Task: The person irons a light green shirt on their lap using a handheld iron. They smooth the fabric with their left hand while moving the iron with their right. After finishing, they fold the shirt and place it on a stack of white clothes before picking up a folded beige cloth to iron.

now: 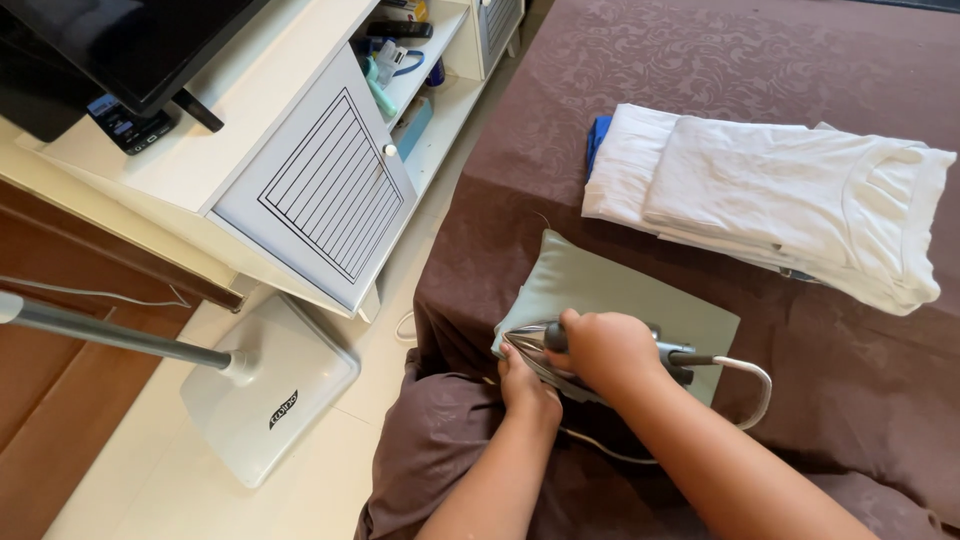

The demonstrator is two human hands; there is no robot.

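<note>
2 hands at bed's (700, 60) near-left edge: right hand (607, 350) grips iron (560, 362) handle, left hand (528, 388) presses flat on folded green cloth (620, 290); folded white shirts (780, 195) well apart.

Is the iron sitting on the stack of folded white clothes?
No, the iron is on the grey-green cloth, gripped by the right hand, apart from the folded white clothes.

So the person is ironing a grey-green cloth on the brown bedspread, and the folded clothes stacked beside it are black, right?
Not quite: the folded clothes are white, not black, with a bit of blue cloth showing at the far end, as the head view shows. The rest holds: the right hand grips the iron on the grey-green cloth, lying on the brown bedspread.
</note>
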